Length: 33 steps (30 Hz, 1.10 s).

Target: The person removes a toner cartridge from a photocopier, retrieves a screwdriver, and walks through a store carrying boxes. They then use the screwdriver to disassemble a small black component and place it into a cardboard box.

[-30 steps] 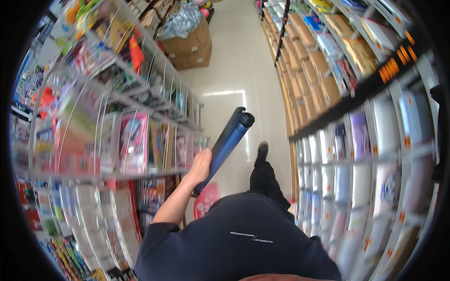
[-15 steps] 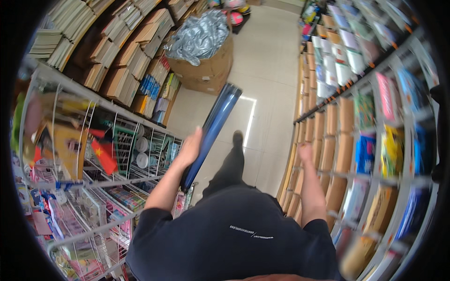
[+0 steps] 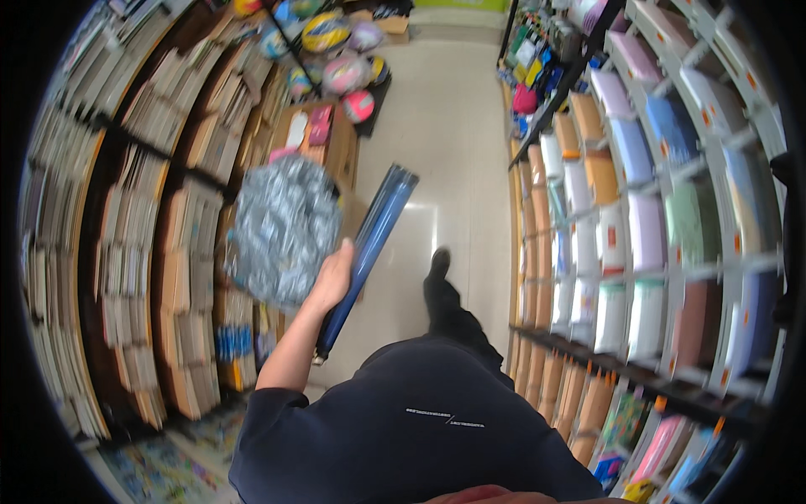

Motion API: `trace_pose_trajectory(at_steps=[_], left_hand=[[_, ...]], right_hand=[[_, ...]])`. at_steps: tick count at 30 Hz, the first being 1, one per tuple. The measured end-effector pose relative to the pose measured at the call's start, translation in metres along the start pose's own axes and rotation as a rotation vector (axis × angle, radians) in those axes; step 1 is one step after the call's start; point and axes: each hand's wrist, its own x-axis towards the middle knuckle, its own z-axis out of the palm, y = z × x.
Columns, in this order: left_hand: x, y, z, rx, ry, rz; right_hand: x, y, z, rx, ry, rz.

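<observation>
My left hand (image 3: 334, 277) is closed around a long, glossy dark blue roll (image 3: 374, 244). The thumb side shows while most of the fingers are hidden behind the roll. It is tilted, its upper end leaning away and to the right, its lower end close to my body. Whether it is one roll or two side by side, I cannot tell. Just left of the hand, a crumpled silver-grey plastic bag (image 3: 285, 227) bulges over a cardboard box. My right hand is out of the picture.
Shelves of books (image 3: 151, 277) line the left side. On the right, a rack (image 3: 646, 277) holds wrapped rolls and packets. Colourful balls (image 3: 344, 71) lie farther ahead by the left shelf. A pale tiled floor (image 3: 420, 126) runs between, with my shoe (image 3: 439, 263) on it.
I have moved forward along the aisle; the silver-grey bag is now beside my left hand and the wire racks have left view. My right hand has gone out of view. The roll stays held.
</observation>
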Motion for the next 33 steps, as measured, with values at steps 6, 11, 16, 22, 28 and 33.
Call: trace_pose_trajectory(at_steps=[6,11,16,22,28,33], left_hand=[[0.212,0.109,-0.034,0.090,0.202,0.084],[0.382,0.178,-0.068,-0.078,0.221,0.062],[0.603,0.277,-0.087,0.058,0.345,0.120],[0.849,0.445,-0.123,0.128,0.201,0.078],[1.109,0.566,-0.136,0.069,0.080,0.092],[1.244,0.688,-0.161,0.191,0.204,0.047]], right_hand=[[0.068,-0.346,-0.249,0.128,0.227,-0.201],[0.087,-0.752,-0.585,0.207,0.579,-0.774],[0.098,-1.004,-0.791,0.511,0.700,-0.958],[0.196,-1.040,-0.844,0.242,0.386,-0.514],[0.329,-1.144,-0.938,0.386,0.150,-0.336],[0.327,-1.390,-1.120,0.317,0.331,-0.603]])
